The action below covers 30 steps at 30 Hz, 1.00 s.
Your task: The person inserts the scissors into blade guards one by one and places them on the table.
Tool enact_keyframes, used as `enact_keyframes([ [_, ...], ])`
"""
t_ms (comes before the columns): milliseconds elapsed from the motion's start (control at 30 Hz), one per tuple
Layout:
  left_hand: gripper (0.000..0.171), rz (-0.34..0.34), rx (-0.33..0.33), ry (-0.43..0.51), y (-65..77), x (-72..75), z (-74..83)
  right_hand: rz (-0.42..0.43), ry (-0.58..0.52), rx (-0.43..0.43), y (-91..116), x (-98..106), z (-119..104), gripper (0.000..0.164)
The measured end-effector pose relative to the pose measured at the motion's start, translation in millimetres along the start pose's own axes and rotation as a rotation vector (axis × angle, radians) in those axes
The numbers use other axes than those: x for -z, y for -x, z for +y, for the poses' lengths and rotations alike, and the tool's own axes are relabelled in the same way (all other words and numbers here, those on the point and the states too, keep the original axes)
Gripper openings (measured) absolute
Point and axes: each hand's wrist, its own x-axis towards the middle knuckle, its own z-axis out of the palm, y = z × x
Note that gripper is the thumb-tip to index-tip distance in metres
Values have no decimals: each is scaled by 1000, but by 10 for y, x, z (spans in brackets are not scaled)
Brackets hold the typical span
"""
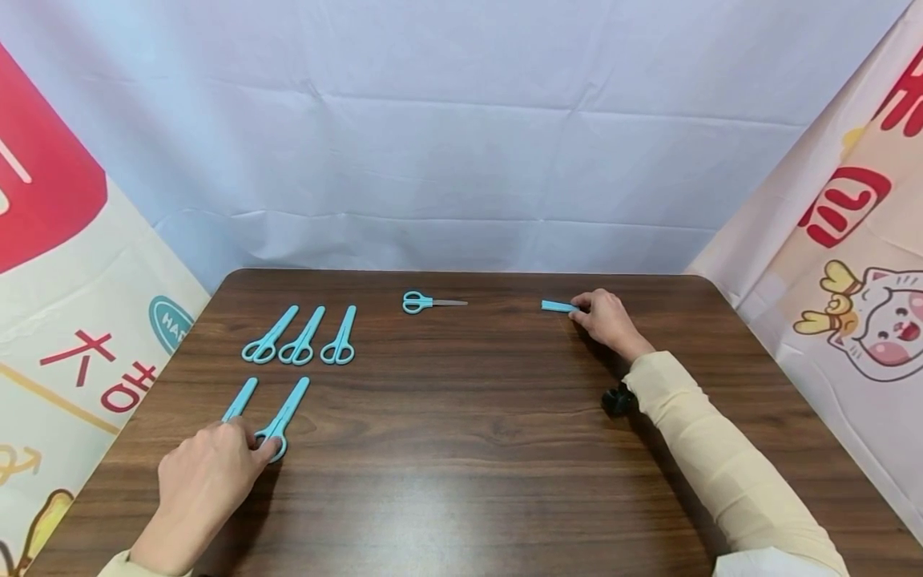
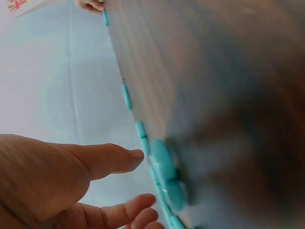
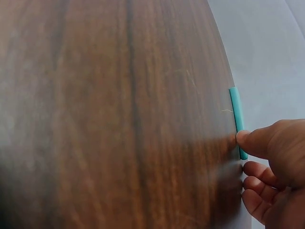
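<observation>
In the head view, my right hand (image 1: 609, 322) pinches a light-blue scissors blade cover (image 1: 557, 306) at the table's far right. The right wrist view shows the thumb (image 3: 252, 142) on that cover's near end. My left hand (image 1: 207, 473) hovers at the handles of two covered scissors, one on the left (image 1: 241, 398) partly hidden by it and one on the right (image 1: 288, 410). Thumb and fingers stand apart in the left wrist view, with blue scissors handles (image 2: 163, 160) just beyond them. Uncovered scissors (image 1: 420, 302) with a bare metal blade lie at the table's far middle.
Three more covered scissors stand in a row at the back left: one (image 1: 268, 338), a second (image 1: 303, 338) and a third (image 1: 340, 338). The brown wooden table (image 1: 447, 409) meets a pale cloth backdrop (image 1: 461, 160) along its far edge.
</observation>
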Motion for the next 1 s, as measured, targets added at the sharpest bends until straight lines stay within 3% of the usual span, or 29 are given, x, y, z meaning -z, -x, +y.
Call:
enact_keyframes([
  [233,22,308,-176,25,-93,46,249,-13,-2,-2,1,-4,-13,34],
  [367,16,372,-265,62,-229,101,430,-23,6,1,6,-4,-23,35],
  [700,10,333,-450,212,-615,143,816,-25,7,-7,-18,-14,-10,34],
  [867,11,240,-502,253,-818,125,934,-34,8,-17,-29,-15,4,33],
  [1000,16,145,-496,267,-965,98,1010,-41,11,-22,-36,-12,-5,31],
])
